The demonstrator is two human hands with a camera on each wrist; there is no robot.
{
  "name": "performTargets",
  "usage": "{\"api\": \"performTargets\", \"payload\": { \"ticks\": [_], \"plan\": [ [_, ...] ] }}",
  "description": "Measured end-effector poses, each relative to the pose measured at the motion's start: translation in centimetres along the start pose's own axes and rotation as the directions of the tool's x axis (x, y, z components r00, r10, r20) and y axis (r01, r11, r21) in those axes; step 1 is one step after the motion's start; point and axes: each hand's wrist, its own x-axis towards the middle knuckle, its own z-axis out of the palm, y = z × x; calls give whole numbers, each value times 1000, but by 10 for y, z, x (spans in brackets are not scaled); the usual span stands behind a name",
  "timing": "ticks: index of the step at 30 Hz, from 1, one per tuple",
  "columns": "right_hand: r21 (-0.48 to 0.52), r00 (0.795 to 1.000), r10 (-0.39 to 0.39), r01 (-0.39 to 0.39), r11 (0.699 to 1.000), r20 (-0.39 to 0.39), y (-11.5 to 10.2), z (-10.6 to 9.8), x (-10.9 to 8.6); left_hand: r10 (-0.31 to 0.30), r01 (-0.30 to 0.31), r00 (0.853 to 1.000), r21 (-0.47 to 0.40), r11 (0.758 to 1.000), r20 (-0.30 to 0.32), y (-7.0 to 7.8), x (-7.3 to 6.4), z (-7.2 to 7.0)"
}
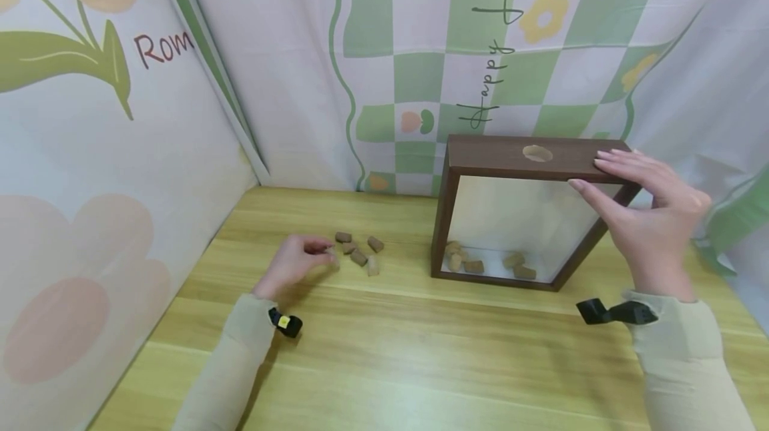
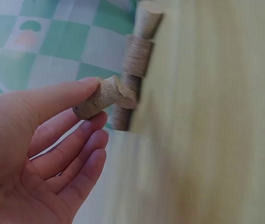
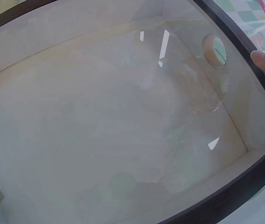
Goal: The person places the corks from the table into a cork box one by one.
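Between thumb and fingers, my left hand (image 1: 296,261) pinches a cork (image 2: 99,99), at the left edge of a loose group of corks (image 1: 358,257) on the table. Several of those corks (image 2: 138,55) show just beyond the fingers in the left wrist view. My right hand (image 1: 651,207) rests on the top right corner of a dark wooden shadow box (image 1: 441,217), fingers on top and thumb at the front edge. The box stands upright, with a round hole (image 1: 537,153) in its top and a clear front. Several corks (image 1: 474,267) lie on its floor inside.
Everything stands on a wood-grain table (image 1: 384,351). A green-and-white checked curtain (image 1: 420,71) hangs right behind the box, and a flower-printed cloth (image 1: 120,171) borders the table on the left. Each wrist wears a small black camera mount (image 1: 619,313).
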Motion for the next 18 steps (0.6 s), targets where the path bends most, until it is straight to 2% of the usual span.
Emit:
{"api": "performTargets", "payload": {
  "ticks": [3, 8, 18],
  "plan": [
    [5, 1000, -1, 1, 1000, -4, 0, 0, 0, 50, -50, 999, -17, 999, -12, 9, 3, -4],
    [20, 1000, -2, 2, 1000, -9, 0, 0, 0, 115, -115, 992, 10, 993, -43, 31, 10, -8],
    [-15, 1000, 15, -15, 1000, 11, 0, -2, -1, 146, -148, 984, -8, 989, -101, 73, 29, 1]
  ]
}}
